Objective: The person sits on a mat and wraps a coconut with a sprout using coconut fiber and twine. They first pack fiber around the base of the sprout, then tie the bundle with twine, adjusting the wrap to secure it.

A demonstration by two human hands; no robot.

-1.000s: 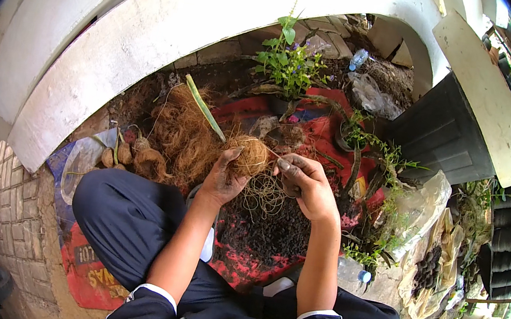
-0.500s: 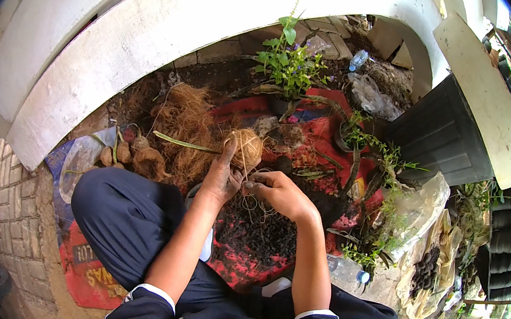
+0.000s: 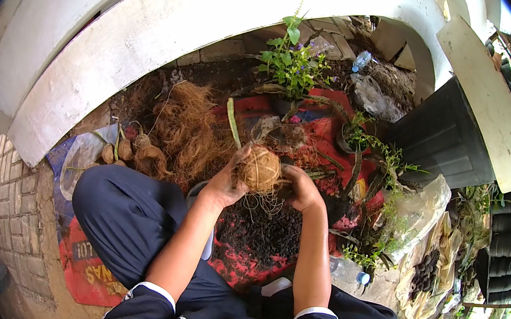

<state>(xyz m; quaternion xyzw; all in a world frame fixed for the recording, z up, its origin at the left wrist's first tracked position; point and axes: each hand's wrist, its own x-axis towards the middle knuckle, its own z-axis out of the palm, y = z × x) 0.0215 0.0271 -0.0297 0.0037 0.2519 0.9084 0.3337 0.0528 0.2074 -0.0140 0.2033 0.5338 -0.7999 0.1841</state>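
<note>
My left hand [image 3: 228, 180] is closed around the left side of a round ball of brown coconut fibre [image 3: 261, 169], bound with crossing pale string. A long green leaf [image 3: 233, 122] sticks up beside the ball, above my left hand. Loose loops of the string [image 3: 266, 205] dangle below it. At the ball's right side, my right hand [image 3: 303, 192] is closed with bent fingers, its fingertips close to the ball. What those fingers grip is hidden. Beneath both hands lies a heap of dark soil [image 3: 264, 233] on a red sheet [image 3: 232, 268].
A pile of loose coconut fibre [image 3: 187, 129] and several small husk pieces [image 3: 149, 160] lie to the left. A flowering plant [image 3: 292, 66] stands ahead, under a white curved structure [image 3: 176, 29]. On the right are a black container [image 3: 444, 135], a plastic bottle [image 3: 348, 270] and trailing plants [image 3: 383, 235].
The ball has moved right and turned, so the leaf that pointed left now points up. My right hand has gone from the string below the ball to its right side.
</note>
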